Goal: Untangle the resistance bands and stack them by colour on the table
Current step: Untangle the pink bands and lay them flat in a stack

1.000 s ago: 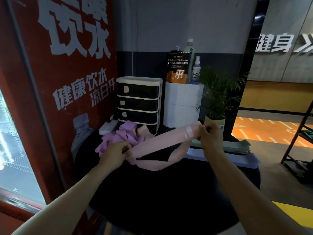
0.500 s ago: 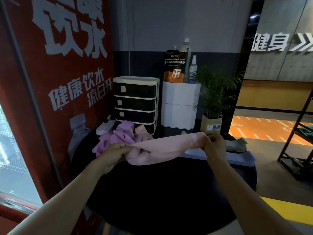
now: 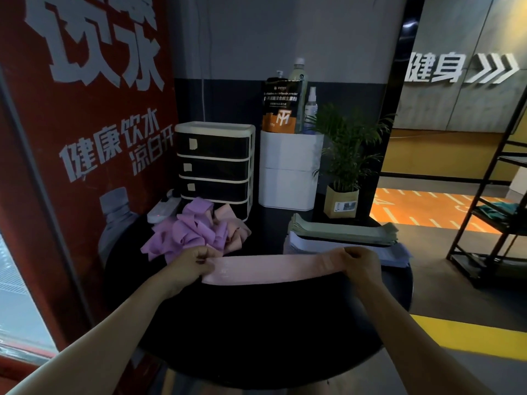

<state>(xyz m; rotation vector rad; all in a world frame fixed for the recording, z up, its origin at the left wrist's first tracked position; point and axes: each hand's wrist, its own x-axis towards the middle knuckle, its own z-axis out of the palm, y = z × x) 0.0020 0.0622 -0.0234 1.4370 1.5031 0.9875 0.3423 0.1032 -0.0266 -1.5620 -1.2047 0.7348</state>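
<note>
A pink resistance band [image 3: 271,268] is stretched flat and level just above the round black table [image 3: 256,337]. My left hand [image 3: 188,266] pinches its left end and my right hand [image 3: 362,265] pinches its right end. Behind my left hand lies a tangled heap of purple bands [image 3: 185,232] with pink bands [image 3: 233,223] mixed in at its right side. At the table's right rear sit two flat stacks: green bands [image 3: 342,230] farther back and pale lavender bands [image 3: 313,245] in front, partly hidden by my right hand.
A black and white drawer unit [image 3: 215,163], a white box [image 3: 289,169] bearing bottles and a pouch, and a potted plant [image 3: 342,195] line the table's back. A white power strip [image 3: 164,209] lies at rear left. A red sign [image 3: 71,138] stands left, a black metal rack [image 3: 499,209] right.
The pink band came free of the heap, lost its drooping loop and is now pulled flat. Both hands moved down and towards me, lowering it to the table.
</note>
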